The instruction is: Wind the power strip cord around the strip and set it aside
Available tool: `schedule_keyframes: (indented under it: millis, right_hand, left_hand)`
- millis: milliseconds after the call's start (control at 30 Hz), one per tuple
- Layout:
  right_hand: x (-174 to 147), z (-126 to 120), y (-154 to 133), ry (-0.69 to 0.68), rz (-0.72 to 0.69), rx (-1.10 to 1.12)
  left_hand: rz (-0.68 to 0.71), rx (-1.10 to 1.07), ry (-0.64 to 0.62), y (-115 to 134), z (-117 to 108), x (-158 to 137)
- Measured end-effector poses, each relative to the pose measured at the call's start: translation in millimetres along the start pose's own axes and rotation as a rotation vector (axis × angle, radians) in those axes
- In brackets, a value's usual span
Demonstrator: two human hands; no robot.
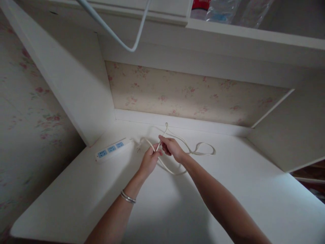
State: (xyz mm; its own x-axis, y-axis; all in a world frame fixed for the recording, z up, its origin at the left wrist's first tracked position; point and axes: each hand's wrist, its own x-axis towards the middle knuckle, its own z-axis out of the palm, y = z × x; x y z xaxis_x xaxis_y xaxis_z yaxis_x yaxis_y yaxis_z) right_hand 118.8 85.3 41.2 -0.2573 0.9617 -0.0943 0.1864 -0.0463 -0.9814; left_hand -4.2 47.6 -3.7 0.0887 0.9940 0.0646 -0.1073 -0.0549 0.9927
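A white power strip [110, 150] with blue socket panels lies on the left of the white desk. From its right end runs a pale power cord [175, 174], spread in loose loops over the desk. My left hand [149, 159] is closed round a stretch of this cord, thumb pressed against the fingers. Close beside it on the right, my right hand [171, 146] pinches the cord between thumb and forefinger, its other fingers curled. One small loop stands up above the hands, and a longer loop lies to the right. The cord's plug cannot be made out.
The white desk [63, 203] has a side panel [76, 74] at the left and a flowered wall behind. A shelf [254, 34] overhangs the back, holding clear plastic-wrapped things. A bent white bar or cable [132, 49] hangs down at the top.
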Motion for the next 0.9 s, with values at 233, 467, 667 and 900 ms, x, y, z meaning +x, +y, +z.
schedule_keyframes:
  millis: [233, 467, 667, 900]
  right_hand:
    - [12, -10, 0, 0.036, -0.026, -0.279]
    - [21, -43, -25, 0.227, -0.182, 0.024]
    - [18, -58, -38, 0.157, -0.264, 0.301]
    - [24, -19, 14, -0.369, -0.234, -0.237]
  left_hand:
    - [0.041, 0.108, -0.02, -13, -6, -3]
    - [0.078, 0.502, 0.07, -11, -19, -1]
    - [0.09, 0.812, 0.118, -9, -21, -2]
    - [0.058, 0.746, 0.063, -1, -18, -7]
